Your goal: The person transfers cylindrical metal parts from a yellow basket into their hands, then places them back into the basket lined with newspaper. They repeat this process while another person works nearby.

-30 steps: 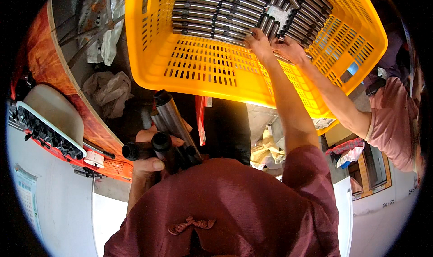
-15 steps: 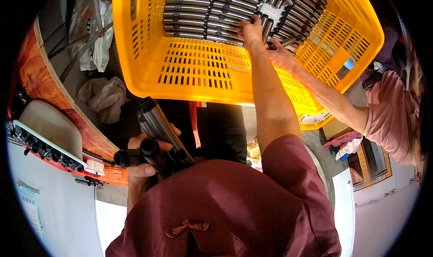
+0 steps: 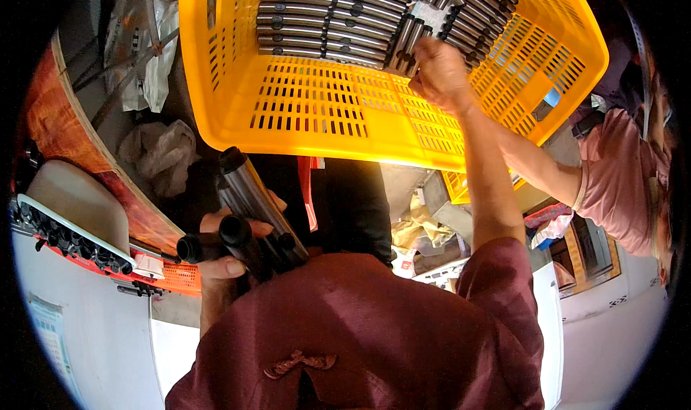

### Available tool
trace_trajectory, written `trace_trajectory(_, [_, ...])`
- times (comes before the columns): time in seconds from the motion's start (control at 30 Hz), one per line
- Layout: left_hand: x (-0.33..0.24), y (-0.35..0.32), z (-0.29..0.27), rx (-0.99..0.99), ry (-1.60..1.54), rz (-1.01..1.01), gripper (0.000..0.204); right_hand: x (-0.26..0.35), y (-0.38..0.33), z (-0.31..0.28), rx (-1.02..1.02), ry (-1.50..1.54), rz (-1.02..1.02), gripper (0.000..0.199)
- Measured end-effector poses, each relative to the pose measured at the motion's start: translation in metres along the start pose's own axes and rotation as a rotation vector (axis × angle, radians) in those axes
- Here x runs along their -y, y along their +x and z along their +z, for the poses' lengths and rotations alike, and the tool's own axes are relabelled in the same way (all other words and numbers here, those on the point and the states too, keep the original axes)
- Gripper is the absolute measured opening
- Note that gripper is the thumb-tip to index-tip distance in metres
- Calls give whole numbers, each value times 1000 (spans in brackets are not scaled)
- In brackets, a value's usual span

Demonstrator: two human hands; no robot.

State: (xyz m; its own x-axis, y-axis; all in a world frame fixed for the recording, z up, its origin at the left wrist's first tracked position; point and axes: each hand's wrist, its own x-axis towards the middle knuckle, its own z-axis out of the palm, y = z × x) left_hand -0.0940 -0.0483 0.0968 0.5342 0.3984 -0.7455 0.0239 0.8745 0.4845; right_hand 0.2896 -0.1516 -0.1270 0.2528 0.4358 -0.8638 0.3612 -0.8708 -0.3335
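My left hand (image 3: 224,255) is closed round a bundle of several metal tubes (image 3: 252,194) with black end caps, held against my body. My right hand (image 3: 443,70) is over the near right side of a yellow plastic crate (image 3: 309,140). Its fingers are curled in, and whatever they hold is hidden under the hand. Rows of shiny metal tubes (image 3: 345,18) with black fittings fill the crate. Just beside my right hand, a few tubes (image 3: 412,39) lie crosswise to the long rows. A co-worker's forearm (image 3: 543,169) reaches in from the right; that person's hand is hidden behind my arm.
On the left, a white tray (image 3: 79,194) with black fittings along it stands beside a wood-patterned board (image 3: 93,155). White plastic bags (image 3: 162,155) hang or lie behind it. A co-worker's pink sleeve (image 3: 619,180) is at the right. Scraps and cloth (image 3: 425,226) lie below the crate.
My right hand has moved right and nearer from the tube rows, now covering the co-worker's hand. My left hand still holds its bundle of tubes.
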Motion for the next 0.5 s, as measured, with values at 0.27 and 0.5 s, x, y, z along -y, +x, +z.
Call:
trace_trajectory(0.27, [2,3,-1,-6,-1,0,63,-68,39,-58,128,-1073,-355,25])
trace_trajectory(0.5, [10,7,-2,-21,-15,1,62,-101,61,-49,357,-1157,-233,33])
